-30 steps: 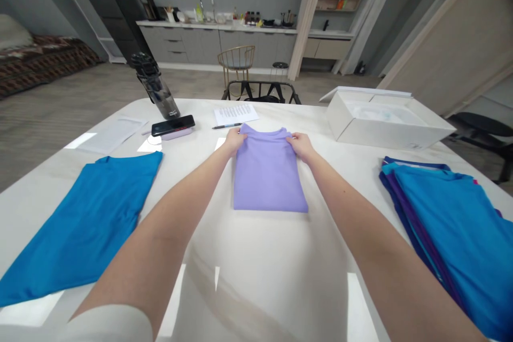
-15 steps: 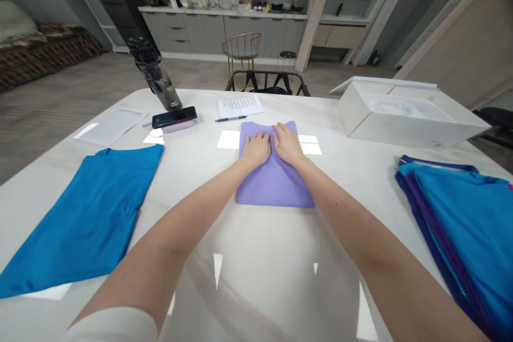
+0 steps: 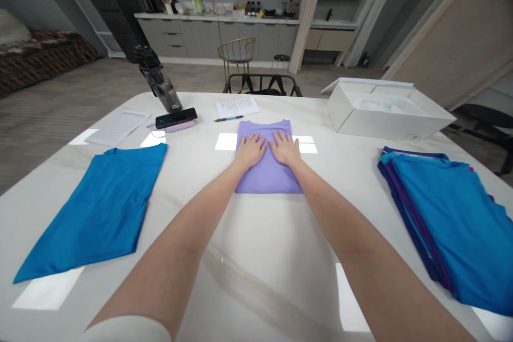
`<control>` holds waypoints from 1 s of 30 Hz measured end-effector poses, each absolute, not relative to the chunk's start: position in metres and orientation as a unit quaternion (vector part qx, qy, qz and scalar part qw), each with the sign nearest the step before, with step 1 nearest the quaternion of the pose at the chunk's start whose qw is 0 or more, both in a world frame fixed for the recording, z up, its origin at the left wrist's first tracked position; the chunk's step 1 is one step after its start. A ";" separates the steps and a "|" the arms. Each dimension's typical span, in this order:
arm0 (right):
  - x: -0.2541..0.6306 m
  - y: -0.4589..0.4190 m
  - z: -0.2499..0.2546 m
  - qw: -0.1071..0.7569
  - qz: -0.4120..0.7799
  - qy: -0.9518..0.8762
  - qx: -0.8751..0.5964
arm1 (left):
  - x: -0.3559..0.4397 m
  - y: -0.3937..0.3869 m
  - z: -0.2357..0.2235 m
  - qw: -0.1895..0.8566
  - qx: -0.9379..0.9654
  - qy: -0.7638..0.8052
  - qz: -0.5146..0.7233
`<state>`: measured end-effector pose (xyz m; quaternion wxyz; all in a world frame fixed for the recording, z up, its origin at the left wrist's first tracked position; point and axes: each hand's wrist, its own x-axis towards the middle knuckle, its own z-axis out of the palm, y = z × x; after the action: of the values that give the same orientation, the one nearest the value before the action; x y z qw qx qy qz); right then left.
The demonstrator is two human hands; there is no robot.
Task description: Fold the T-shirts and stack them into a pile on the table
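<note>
A folded lavender T-shirt [image 3: 267,179] lies flat in the middle of the white table [image 3: 256,256], its neckline toward the far side. My left hand [image 3: 250,150] rests palm down on its left half with the fingers stretched out. On the right half lies my right hand [image 3: 285,148], also flat, fingers spread. Both hands press on the cloth without gripping it. To the left is a folded blue T-shirt [image 3: 100,208]. At the right, a stack of folded shirts [image 3: 449,219] in blue and purple has a bright blue one on top.
An open white box [image 3: 380,117] stands at the back right. Behind the lavender shirt lie a pen [image 3: 229,118] and a printed sheet [image 3: 237,106]. At the back left are a phone [image 3: 176,118], a dark bottle [image 3: 160,83] and papers [image 3: 116,127]. A black chair [image 3: 262,85] stands beyond the table.
Both hands have slid slightly toward me over the lavender shirt, and their fingers have spread flatter. The bunched cloth between them now looks smoother. The view has shifted a little.
</note>
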<state>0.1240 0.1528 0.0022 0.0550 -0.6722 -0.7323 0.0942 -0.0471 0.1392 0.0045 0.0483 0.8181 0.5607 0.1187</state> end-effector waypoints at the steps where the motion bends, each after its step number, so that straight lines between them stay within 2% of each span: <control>1: 0.127 0.149 0.003 0.055 0.089 -0.733 -0.672 | -0.047 0.134 0.006 0.035 0.823 0.551 0.130; 3: 0.129 0.140 0.005 0.056 0.067 -0.738 -0.669 | -0.043 0.123 0.010 0.028 0.826 0.546 0.137; 7: 0.120 0.117 0.012 0.100 0.007 -0.773 -0.626 | -0.025 0.100 0.017 0.078 0.775 0.610 0.149; 11: 0.102 0.087 0.010 0.120 0.070 -0.766 -0.628 | -0.013 0.079 0.013 0.117 0.743 0.640 0.160; 17: 0.109 0.053 0.001 0.090 0.054 -0.744 -0.659 | -0.030 0.049 -0.001 0.053 0.785 0.600 0.146; 26: 0.134 0.016 0.005 0.054 0.044 -0.747 -0.661 | -0.047 0.014 0.002 0.041 0.814 0.571 0.095; 30: 0.123 0.004 0.011 0.077 0.030 -0.760 -0.644 | -0.043 -0.002 0.007 0.039 0.821 0.563 0.086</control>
<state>0.1234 0.0038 0.0114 0.0773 -0.6445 -0.7601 0.0297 -0.0431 -0.0018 0.0066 0.0394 0.8212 0.5628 0.0858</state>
